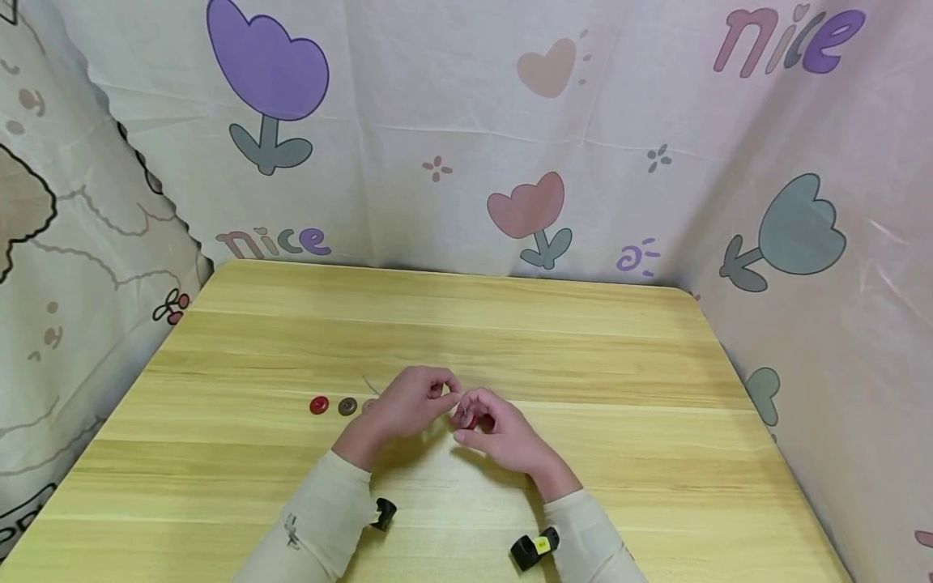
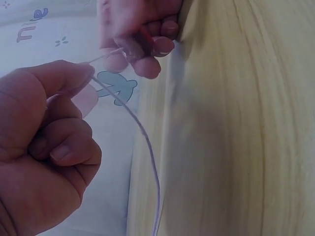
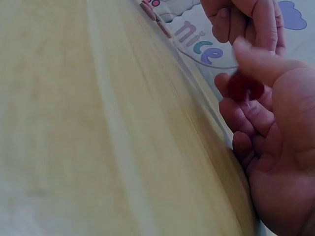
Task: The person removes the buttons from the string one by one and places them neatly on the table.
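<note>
My left hand [image 1: 414, 402] pinches a thin pale cord [image 2: 142, 129] between thumb and index finger, its other fingers curled in. One length of the cord hangs down in a curve; a short stretch runs across to my right hand [image 1: 503, 435]. There a red button [image 3: 244, 86] lies on the fingers with the thumb close over it, and a bit of cord shows at its face. A greyish disc, probably another button, sits against the red one in the left wrist view, partly blurred. Both hands are close together above the table.
On the wooden table [image 1: 583, 348], left of my left hand, lie a red button [image 1: 318, 405], a dark brown button [image 1: 347, 406] and a pinkish button [image 1: 368, 404] partly covered by that hand. Printed cloth [image 1: 408, 97] hangs behind and beside the table.
</note>
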`<state>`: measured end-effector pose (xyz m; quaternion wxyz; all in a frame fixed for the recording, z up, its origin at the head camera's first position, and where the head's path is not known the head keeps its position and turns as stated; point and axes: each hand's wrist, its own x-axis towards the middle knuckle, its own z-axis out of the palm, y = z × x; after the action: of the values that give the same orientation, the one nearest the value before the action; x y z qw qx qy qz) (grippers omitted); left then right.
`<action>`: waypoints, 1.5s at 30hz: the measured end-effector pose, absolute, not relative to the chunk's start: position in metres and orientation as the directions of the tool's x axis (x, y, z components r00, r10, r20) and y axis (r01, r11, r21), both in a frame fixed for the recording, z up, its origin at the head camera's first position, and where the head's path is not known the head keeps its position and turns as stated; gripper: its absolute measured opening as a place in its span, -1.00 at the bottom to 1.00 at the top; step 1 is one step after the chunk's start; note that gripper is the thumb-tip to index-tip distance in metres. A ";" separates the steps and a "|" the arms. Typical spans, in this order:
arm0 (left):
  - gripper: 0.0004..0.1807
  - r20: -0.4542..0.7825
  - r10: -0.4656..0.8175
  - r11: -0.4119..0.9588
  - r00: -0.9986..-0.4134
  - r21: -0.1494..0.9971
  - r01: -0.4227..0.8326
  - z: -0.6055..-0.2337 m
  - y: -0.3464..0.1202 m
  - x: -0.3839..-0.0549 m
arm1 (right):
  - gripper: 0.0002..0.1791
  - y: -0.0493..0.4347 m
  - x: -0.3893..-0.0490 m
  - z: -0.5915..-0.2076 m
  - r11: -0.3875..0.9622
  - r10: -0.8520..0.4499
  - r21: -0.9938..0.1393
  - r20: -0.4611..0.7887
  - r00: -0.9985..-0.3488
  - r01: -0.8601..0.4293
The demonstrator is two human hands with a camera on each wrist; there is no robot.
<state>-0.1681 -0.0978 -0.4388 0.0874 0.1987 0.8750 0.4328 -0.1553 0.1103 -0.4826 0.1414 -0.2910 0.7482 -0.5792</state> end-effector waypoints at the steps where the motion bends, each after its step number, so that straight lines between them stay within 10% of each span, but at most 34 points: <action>1: -0.90 0.022 0.423 0.546 -0.906 0.792 0.274 -0.439 -0.098 -0.168 | -0.72 0.110 -0.154 -0.479 0.156 -0.598 -0.951 0.124 -0.792 -0.267; 45: -0.90 0.037 0.384 0.554 -0.923 0.790 0.262 -0.437 -0.108 -0.161 | -0.83 0.106 -0.147 -0.464 0.090 -0.515 -0.969 0.152 -0.844 -0.230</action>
<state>-0.1611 -0.1079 -0.4367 0.0701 0.1837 0.8788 0.4348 -0.1473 0.1059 -0.4636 0.1140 -0.2552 0.7294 -0.6244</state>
